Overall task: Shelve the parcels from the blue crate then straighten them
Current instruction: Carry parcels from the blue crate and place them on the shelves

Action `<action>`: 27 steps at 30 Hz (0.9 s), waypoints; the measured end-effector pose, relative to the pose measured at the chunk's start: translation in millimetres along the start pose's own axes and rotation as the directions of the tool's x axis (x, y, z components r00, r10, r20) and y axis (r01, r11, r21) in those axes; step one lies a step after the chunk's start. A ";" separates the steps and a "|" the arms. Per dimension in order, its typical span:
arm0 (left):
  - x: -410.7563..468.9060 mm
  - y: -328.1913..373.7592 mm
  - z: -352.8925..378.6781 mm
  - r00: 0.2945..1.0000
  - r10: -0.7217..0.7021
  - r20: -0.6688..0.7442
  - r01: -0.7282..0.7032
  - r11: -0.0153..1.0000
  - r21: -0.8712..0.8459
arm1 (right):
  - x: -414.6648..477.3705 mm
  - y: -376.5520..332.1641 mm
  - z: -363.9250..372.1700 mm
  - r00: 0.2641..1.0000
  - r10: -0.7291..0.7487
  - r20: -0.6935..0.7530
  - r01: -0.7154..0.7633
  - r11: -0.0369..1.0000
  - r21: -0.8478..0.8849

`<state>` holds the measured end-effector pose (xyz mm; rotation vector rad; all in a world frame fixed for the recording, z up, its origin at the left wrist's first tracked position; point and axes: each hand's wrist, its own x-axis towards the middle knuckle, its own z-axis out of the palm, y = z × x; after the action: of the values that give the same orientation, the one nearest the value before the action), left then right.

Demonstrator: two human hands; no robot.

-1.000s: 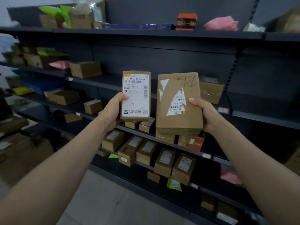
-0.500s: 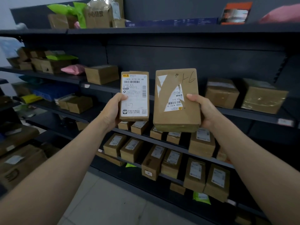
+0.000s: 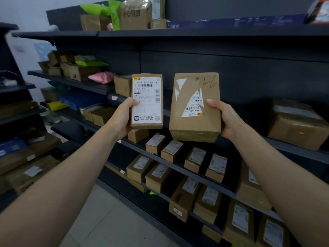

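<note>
I hold two parcels up in front of the dark shelving. My left hand (image 3: pixel 122 117) grips a slim brown parcel (image 3: pixel 147 102) with a large white label marked "1-7". My right hand (image 3: pixel 226 120) grips a thicker brown box (image 3: pixel 195 107) with a torn label and "1-6" written on it upside down. Both parcels are upright, side by side, a small gap between them. The blue crate is not in view.
The dark shelf unit (image 3: pixel 178 31) runs from left to right with several tiers. Small labelled boxes (image 3: pixel 173 150) stand in rows on the lower shelves. A big box (image 3: pixel 299 123) sits on the right, a pink bag (image 3: pixel 102 77) on the left, more cartons (image 3: pixel 30 157) at far left.
The view has swung left and closer along the shelves. Both hands still hold their parcels in the same pose, now slightly farther apart.
</note>
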<state>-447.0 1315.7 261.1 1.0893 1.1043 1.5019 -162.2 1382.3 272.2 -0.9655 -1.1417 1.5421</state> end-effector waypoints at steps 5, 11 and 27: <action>32.3 -0.3 -26.0 1.000 0.011 -0.028 -0.011 1.000 -0.004 | 41.5 1.1 22.2 0.999 0.009 0.034 -0.008 1.000 -0.014; 82.4 -1.4 -60.9 1.000 -0.030 -0.008 0.030 0.999 -0.030 | 84.0 -0.3 50.8 1.000 -0.003 -0.024 0.002 1.000 -0.024; 215.6 8.3 -176.5 0.984 -0.090 0.156 0.094 0.995 -0.022 | 181.5 20.8 155.3 0.951 0.076 -0.299 -0.075 0.997 0.018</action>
<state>-654.2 1502.2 260.2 1.1007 1.0085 1.3339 -356.0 1523.2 281.4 -1.2047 -0.8931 1.3993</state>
